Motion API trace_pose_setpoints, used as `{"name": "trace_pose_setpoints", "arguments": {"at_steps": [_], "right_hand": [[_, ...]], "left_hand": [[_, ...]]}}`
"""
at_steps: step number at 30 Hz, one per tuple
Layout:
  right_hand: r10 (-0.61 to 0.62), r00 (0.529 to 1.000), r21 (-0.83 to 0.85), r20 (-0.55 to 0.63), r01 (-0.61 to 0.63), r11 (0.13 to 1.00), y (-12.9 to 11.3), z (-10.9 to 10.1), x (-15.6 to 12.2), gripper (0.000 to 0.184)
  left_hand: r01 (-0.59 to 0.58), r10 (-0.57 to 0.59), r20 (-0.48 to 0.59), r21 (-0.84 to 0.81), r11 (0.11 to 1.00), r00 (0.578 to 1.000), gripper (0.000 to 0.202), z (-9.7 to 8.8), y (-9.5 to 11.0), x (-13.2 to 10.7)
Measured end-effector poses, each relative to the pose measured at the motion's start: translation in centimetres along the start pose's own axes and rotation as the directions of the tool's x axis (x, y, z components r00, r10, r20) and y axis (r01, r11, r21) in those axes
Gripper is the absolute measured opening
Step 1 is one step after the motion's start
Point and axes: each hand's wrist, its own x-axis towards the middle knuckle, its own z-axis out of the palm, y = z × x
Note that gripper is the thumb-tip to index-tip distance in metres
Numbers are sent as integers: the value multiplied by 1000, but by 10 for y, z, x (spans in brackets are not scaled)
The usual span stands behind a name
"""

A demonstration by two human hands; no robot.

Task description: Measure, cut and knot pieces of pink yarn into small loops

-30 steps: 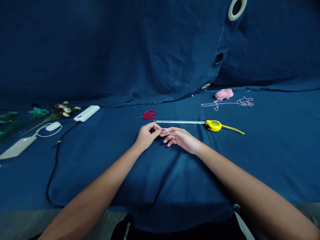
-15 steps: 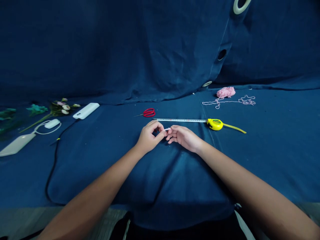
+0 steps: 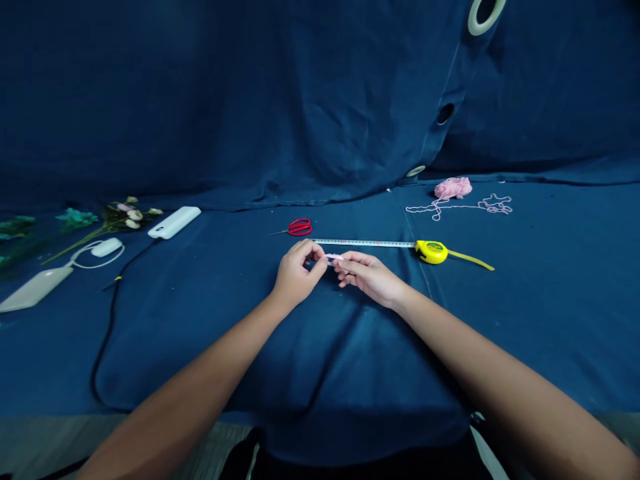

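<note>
Between my two hands stretches a short loop of pale pink yarn (image 3: 333, 257). My left hand (image 3: 299, 272) pinches one end of it between thumb and forefinger. At the other end, my right hand (image 3: 370, 277) closes its thumb and forefinger on the yarn, its lower fingers loosely curled. Just beyond my hands lies a yellow tape measure (image 3: 431, 252) with its blade (image 3: 370, 243) drawn out to the left. Red-handled scissors (image 3: 299, 227) rest behind my left hand, their points to the left.
A pink yarn ball (image 3: 453, 188) with a loose tangled strand (image 3: 496, 204) lies at the back right. On the left are a white power strip (image 3: 175, 222) with a black cable (image 3: 111, 333), a white charger (image 3: 37, 289) and artificial flowers (image 3: 131, 215). A blue curtain (image 3: 250, 100) hangs behind.
My right thumb has come down onto the yarn, where the hand was more open before. The pink yarn now shows as a small open loop between the hands.
</note>
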Motion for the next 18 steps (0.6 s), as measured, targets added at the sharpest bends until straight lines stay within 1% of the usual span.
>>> {"name": "trace_pose_setpoints", "arguments": {"at_steps": [3, 5, 7, 9, 12, 13, 16, 18], "right_hand": [[13, 1000, -19, 28, -12, 1000, -1, 1, 0, 26], [19, 999, -27, 51, -17, 999, -2, 2, -1, 28], [25, 997, -20, 66, -24, 1000, -3, 1, -1, 27], [26, 997, -7, 78, -25, 1000, -4, 0, -1, 25], [12, 995, -3, 102, -11, 1000, -5, 0, -1, 19], [4, 994, -7, 108, -3, 1000, -5, 0, -1, 19], [-5, 992, -17, 127, 7, 1000, -5, 0, -1, 23], [3, 993, -2, 117, -3, 1000, -4, 0, -1, 21]], "left_hand": [[99, -98, -40, 44, 994, 994, 7, 2, -6, 0], [153, -151, -36, 54, 987, 988, 8, 3, -10, 0], [178, -177, -18, 52, 983, 984, 5, 4, -14, 1], [159, -160, 39, 39, 987, 986, 10, 6, -15, 1], [85, -87, 151, 22, 996, 985, 20, 8, -11, 2], [64, -67, 172, 24, 998, 983, 21, 8, -9, 2], [16, -18, 173, 18, 1000, 985, 20, 8, -6, 2], [1, 5, 178, -35, 999, 984, 19, 6, -7, 2]]}}
